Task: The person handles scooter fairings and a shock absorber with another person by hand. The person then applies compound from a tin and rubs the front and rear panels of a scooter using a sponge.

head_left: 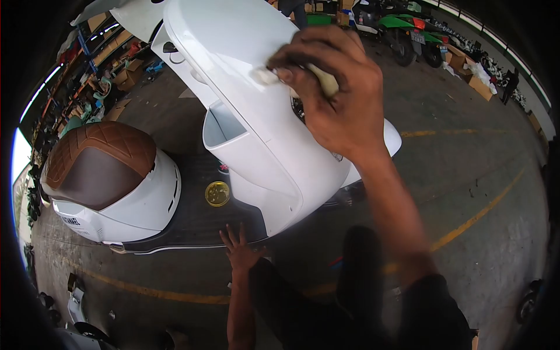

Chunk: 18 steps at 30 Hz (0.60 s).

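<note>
My right hand is raised at the upper middle, its darkened fingers bent around a pale cloth. A whitish part of the cloth meets the glossy front panel of a white scooter, though blur softens the contact. Lower down, my left hand has its fingers spread at the edge of the dark footboard, close to my knee. It grips nothing. A round yellow tin sits on the footboard between the seat and the front panel. The scooter's brown quilted seat is at the left.
Shelves with boxes line the left background. Green motorcycles stand at the back right beside cardboard boxes. Yellow lines cross the grey floor, and another vehicle part lies lower left.
</note>
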### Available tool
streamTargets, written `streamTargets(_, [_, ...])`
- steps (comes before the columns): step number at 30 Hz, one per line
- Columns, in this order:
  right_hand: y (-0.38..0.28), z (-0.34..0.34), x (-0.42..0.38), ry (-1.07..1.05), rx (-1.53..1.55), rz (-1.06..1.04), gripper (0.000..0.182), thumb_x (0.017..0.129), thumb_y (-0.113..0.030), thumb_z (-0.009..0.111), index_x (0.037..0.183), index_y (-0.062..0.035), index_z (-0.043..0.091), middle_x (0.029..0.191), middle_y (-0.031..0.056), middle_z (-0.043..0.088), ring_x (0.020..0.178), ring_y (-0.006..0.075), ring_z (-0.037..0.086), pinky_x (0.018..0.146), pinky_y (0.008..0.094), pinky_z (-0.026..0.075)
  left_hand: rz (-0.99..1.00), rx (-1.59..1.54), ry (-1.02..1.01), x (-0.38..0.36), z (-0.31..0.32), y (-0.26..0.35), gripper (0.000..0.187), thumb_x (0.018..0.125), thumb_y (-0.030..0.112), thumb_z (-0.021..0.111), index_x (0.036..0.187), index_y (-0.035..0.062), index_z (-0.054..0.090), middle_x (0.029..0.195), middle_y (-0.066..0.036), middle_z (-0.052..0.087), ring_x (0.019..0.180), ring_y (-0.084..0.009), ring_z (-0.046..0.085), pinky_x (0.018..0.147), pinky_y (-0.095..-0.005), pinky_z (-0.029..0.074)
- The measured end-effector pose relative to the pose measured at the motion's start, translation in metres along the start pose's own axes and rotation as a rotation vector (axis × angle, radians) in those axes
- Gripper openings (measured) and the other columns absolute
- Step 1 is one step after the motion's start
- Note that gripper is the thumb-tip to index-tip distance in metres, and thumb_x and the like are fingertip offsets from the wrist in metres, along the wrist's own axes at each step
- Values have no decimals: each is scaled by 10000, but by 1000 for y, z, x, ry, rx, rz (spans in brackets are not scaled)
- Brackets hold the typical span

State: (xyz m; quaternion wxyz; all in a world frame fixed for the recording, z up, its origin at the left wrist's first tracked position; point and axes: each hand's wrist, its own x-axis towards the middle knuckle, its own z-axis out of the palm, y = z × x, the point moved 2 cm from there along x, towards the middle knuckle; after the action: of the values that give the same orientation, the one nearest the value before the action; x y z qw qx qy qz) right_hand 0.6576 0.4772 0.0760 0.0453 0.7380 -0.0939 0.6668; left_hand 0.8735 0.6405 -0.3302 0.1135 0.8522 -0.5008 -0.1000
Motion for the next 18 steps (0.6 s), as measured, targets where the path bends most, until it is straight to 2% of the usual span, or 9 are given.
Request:
streamTargets(1, [1,17,22,32,50,-98,133,736,-7,713,846,-67,756,929,49,690,893,279,582,814,380,458,-3,-20,-23,-1,-3,0,1178,625,536,856,1585,256,234,1660,-206,52,1512,-488,-73,1037,-728,362])
streamTargets(3, [-8,21,19,47,99,-82,153,719,2,734,850,-75,755,929,38,687,868,281,581,812,370,460,-8,-32,-45,-2,-3,-7,1177,626,527,858,1585,253,234,1660,-206,49,1511,-488,-78,1038,-727,360])
streamTargets(6, [-23,-18,-63,-61,-109,-120,230,660,-28,786,866,-128,776,967,17,675,847,235,601,761,365,481,26,-52,34,0,6,-6,1176,626,505,864,1586,252,232,1663,-193,39,1511,-486,-83,1025,-736,369])
streamTargets(8, [-31,-37,-107,-140,-203,-44,252,647,-36,781,880,-129,767,980,23,676,867,244,611,739,370,484,-11,-69,7,-2,-5,3,1230,584,417,912,1593,272,223,1666,-188,23,1508,-493,-71,1079,-699,345])
streamTargets(12, [-31,-11,-66,-24,-180,-167,267,648,-27,778,896,-124,760,956,25,659,856,256,580,721,364,481,3,-88,50,1,-3,2,1243,579,423,915,1595,283,213,1671,-173,19,1514,-478,-76,1084,-705,333])
streamTargets(14, [-34,6,-42,34,-153,-210,296,638,-22,802,913,-118,753,946,30,646,833,264,548,692,351,477,-27,-33,2,-4,-13,6,1143,612,457,888,1571,269,296,1665,-154,98,1513,-471,46,1094,-694,322])
streamTargets(15, [-39,-1,-54,14,-200,-146,299,646,-26,820,925,-115,761,949,34,650,822,260,550,693,344,480,-38,-55,22,-1,-24,4,1143,612,457,888,1571,269,296,1665,-154,98,1513,-471,46,1094,-694,322])
streamTargets(17, [-48,-16,-93,-22,-287,-7,307,659,-34,849,949,-104,776,962,43,661,805,247,560,690,333,487,-52,59,-153,9,-55,0,930,666,504,837,1480,233,476,1611,-160,267,1465,-457,225,1094,-678,314])
streamTargets(18, [-50,-22,-115,-44,-310,64,307,664,-30,854,953,-100,780,969,45,667,815,242,569,683,341,490,-87,57,-113,18,-69,-7,825,705,500,808,1422,195,538,1544,-167,363,1417,-426,311,1096,-647,318])
